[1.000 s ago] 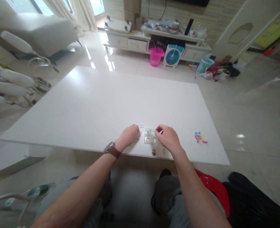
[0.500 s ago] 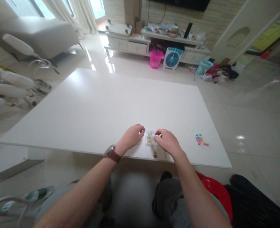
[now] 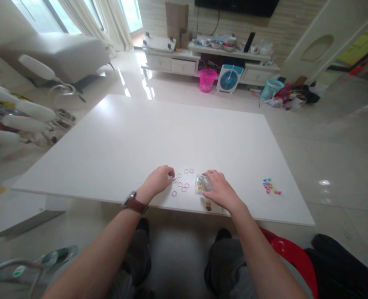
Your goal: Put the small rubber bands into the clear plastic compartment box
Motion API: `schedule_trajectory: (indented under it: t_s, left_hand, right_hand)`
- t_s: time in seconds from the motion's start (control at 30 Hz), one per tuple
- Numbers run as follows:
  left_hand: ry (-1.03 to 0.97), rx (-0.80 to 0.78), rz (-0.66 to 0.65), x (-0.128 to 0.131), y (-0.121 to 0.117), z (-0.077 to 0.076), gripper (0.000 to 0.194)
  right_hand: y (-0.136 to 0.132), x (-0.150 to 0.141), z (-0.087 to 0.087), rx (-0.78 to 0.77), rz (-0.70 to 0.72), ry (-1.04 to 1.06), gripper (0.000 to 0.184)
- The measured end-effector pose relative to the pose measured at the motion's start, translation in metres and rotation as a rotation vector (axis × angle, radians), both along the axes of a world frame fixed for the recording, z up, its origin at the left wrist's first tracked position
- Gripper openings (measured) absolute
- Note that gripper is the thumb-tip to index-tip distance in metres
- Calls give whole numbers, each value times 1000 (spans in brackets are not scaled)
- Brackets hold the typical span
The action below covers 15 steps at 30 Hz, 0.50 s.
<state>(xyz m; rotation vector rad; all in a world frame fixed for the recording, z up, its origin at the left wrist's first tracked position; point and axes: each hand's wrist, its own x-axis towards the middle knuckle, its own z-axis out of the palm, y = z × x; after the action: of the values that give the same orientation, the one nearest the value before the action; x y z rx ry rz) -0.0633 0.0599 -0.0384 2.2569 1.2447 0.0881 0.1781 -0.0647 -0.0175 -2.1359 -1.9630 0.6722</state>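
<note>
My right hand (image 3: 220, 187) grips a small clear plastic box (image 3: 198, 190) from its right side, thumb at the near edge and fingers at the far one. Green and yellow pieces show in the box's left part. To its left, several thin reddish rings (image 3: 184, 189) lie loose on the white table (image 3: 171, 133). My left hand (image 3: 160, 179), with a brown-strapped watch on the wrist, is at the left edge of these rings. Its fingers are curled together; whatever is between them is hidden. A small yellow and dark figure (image 3: 208, 206) lies below the box.
Several bright coloured pieces (image 3: 267, 185) lie on the table's right side. The table's front edge runs close below my hands. A red stool (image 3: 291, 253) stands near my right leg. Beyond the table are a pink basket (image 3: 207, 81) and a fan (image 3: 229, 79).
My left hand has moved left, away from the box, and loose rings now show between them. My right hand has gone from the box's top to a grip around its right side.
</note>
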Motion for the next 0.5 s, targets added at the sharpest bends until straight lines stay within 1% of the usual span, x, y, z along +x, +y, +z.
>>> schedule_trajectory:
  t_s: [0.2, 0.37, 0.5]
  left_hand:
    - [25, -20, -59, 14, -12, 1, 15]
    - [91, -22, -79, 24, -21, 4, 18]
    - [111, 19, -97, 27, -26, 0, 20]
  right_hand:
    - [2, -8, 0, -5, -2, -23, 58]
    - [3, -8, 3, 21, -12, -24, 49]
    - [3, -7, 5, 38, -29, -17, 43]
